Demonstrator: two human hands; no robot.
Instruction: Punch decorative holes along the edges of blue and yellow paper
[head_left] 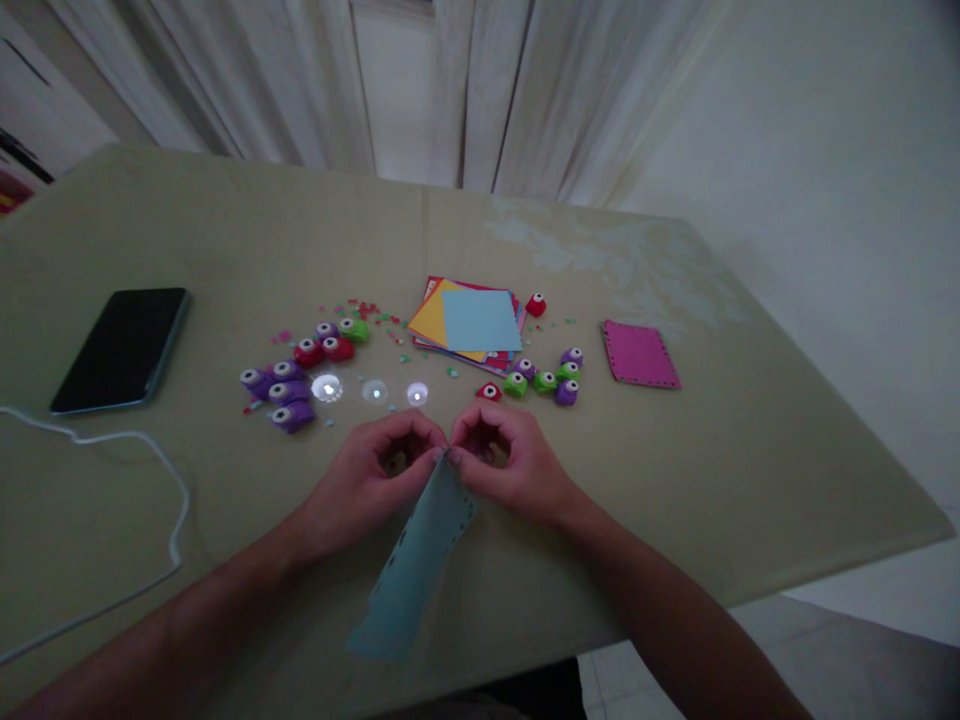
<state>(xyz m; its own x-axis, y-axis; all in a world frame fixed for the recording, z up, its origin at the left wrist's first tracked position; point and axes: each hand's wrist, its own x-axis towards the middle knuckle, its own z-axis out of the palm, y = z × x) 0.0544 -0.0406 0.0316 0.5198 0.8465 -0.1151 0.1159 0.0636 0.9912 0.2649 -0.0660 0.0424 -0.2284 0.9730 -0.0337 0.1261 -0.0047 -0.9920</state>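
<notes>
Between my two hands hangs a light blue sheet of paper [420, 565] with small holes punched along its edges. My left hand [379, 465] pinches its top corner between thumb and forefinger. Right against it, my right hand [510, 460] is closed on the same corner, the fingertips of both hands meeting. Just beyond my hands lie purple, red and green paper punches [289, 390] on the left, and several more punches [546, 382] on the right. A stack of coloured paper with a light blue sheet [484, 320] on top lies farther back.
A pink square with punched edges [641, 355] lies at the right. At the left are a dark-screened tablet [124, 350] and a white cable [176, 500]. Clear round discs [375, 391] and tiny paper bits [367, 308] are scattered over the table [750, 480].
</notes>
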